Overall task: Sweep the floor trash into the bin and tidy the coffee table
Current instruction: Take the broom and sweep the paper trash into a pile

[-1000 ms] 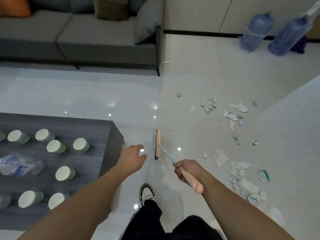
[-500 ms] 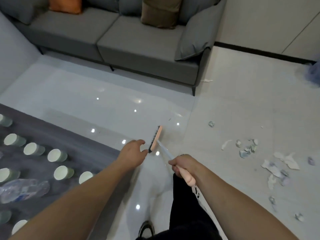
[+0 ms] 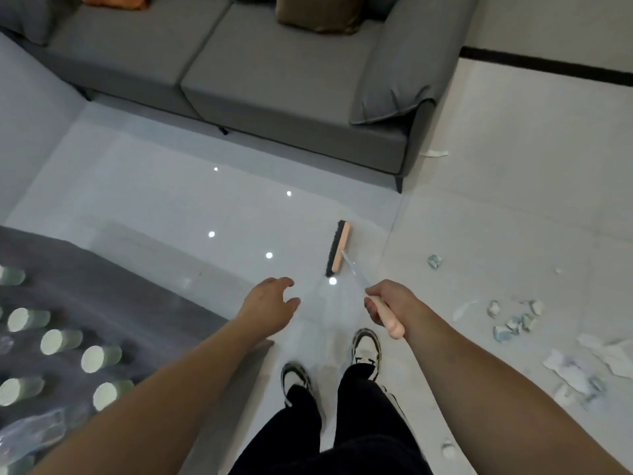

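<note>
The pale handle end of a broom is gripped by the right hand, the fingers being curled fully round it so that the rounded tip of the handle protrudes below the fist. The left hand is held out in the air with nothing in it, its fingers loosely spread and slightly bent, just left of the broom handle and not touching it. From the right grip the thin shaft is seen running forward and down to the broom head, a wooden bar with dark bristles along its left side, which is set on the glossy pale floor ahead of both hands. The floor is tiled and ceiling lights are reflected in it as bright spots. A grey sofa is placed along the far side, with a brown cushion on its seat. Scraps of torn paper trash are scattered over the floor to the right of the right grip, well apart from the broom head, with one small crumpled piece lying nearer to it. At the left, a dark table is seen carrying several pale green cups lying on their sides and a clear plastic bottle near its near edge. Two sneakers and black trousers are visible below the hands.
</note>
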